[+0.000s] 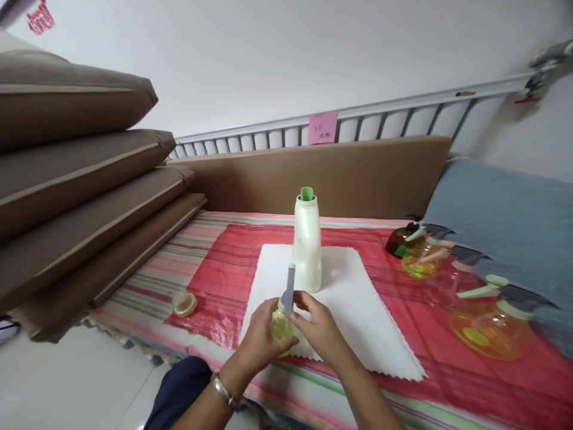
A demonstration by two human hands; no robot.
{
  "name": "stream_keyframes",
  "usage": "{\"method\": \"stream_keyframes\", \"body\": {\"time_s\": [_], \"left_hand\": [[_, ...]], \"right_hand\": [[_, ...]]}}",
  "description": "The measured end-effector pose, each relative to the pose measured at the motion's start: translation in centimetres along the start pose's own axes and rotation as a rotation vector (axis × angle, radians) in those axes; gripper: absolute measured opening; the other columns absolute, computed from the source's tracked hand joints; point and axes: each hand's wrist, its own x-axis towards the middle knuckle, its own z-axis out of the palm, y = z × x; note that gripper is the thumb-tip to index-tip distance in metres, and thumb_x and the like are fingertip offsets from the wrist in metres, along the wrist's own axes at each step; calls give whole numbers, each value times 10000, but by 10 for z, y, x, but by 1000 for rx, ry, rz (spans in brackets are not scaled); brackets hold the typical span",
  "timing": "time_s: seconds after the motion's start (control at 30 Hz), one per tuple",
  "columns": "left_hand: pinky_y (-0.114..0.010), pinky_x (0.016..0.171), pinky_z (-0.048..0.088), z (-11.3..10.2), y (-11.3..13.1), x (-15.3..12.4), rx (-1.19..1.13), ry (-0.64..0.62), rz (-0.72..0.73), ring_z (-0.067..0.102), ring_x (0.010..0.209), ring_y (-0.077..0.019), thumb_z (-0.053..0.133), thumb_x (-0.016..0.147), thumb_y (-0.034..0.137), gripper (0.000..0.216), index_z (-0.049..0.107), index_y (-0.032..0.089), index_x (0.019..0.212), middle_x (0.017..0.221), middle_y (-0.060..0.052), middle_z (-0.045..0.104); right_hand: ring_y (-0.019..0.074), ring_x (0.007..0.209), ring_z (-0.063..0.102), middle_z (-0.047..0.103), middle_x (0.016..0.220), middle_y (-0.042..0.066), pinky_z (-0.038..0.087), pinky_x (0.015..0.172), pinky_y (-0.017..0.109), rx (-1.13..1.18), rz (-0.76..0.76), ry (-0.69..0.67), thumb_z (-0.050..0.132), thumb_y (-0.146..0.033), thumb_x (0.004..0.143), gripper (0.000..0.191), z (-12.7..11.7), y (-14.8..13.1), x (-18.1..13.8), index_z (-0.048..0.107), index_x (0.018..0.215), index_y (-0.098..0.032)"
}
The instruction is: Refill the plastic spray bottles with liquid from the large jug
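Both of your hands were closed on the small yellow bottle (281, 325): your left hand (264, 334) wrapped its body from the side, and your right hand (316, 328) had its fingertips pinched on the neck, just under the grey sprayer head (290, 289) that stood upright above them. You held it over the near edge of the white cloth (358, 310), low and close to your body. The bottle looked thin-walled, so a hard squeeze while the head was loose could have pushed liquid out at the neck; whether the head was seated I could not tell. Just behind your knuckles stood the tall white bottle (307, 245) with its green spout (307, 193) uncovered, narrow for its height, and a forward nudge could have tipped it over the cloth and the red plastic sheet (224, 269) on the bed. A loose cap (184, 303) lay well to your left near the bed's edge, where it could have rolled off.
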Motion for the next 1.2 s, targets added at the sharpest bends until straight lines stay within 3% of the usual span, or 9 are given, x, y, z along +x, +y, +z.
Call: {"method": "stream_keyframes", "body": {"time_s": [0.17, 0.33, 0.57, 0.9, 1.13, 1.2], "left_hand": [[-429, 924, 432, 0, 2, 0, 39, 1, 10, 550, 1046, -272, 746, 629, 252, 617, 466, 223, 1179, 1120, -79, 582], [-393, 920, 441, -2, 6, 0, 4, 0, 11, 553, 1047, -254, 743, 653, 282, 600, 463, 215, 1178, 1123, -74, 587], [-396, 942, 433, -4, 6, 2, -33, -17, -13, 542, 1074, -251, 750, 658, 288, 629, 444, 224, 1203, 1144, -74, 575], [-427, 899, 441, -2, 6, -1, 30, 19, -9, 558, 1030, -272, 721, 684, 306, 541, 480, 209, 1159, 1114, -90, 591], [-453, 1032, 337, -31, 12, -10, -259, -175, -153, 433, 1233, -308, 730, 687, 333, 681, 417, 230, 1282, 1305, -94, 513], [-463, 1063, 290, -42, 15, -11, -342, -159, -201, 374, 1290, -300, 690, 729, 319, 662, 386, 261, 1315, 1373, -78, 460]], "right_hand": [[223, 957, 603, 681, 982, 42, 446, 883, 387, -62, 6, 79, 599, -223, 746, 193, 4, -1, -1, 609, 939, -223], [251, 975, 606, 677, 1011, 67, 440, 891, 412, -71, 35, 154, 653, -263, 710, 310, 13, 7, 1, 575, 1007, -220], [214, 1113, 556, 624, 1190, 53, 423, 954, 364, 22, 6, 60, 533, -305, 820, 339, 18, 11, 1, 541, 1149, -221], [217, 960, 597, 667, 985, 27, 435, 858, 331, -6, 2, 134, 577, -261, 796, 207, 26, 14, 1, 581, 997, -217], [190, 960, 601, 665, 999, 24, 444, 845, 289, -34, -33, 171, 577, -255, 800, 225, 37, 10, 0, 561, 1020, -213], [184, 941, 607, 666, 989, 19, 449, 831, 282, -46, -42, 165, 573, -261, 804, 224, 40, 8, -1, 559, 1023, -216]]}}
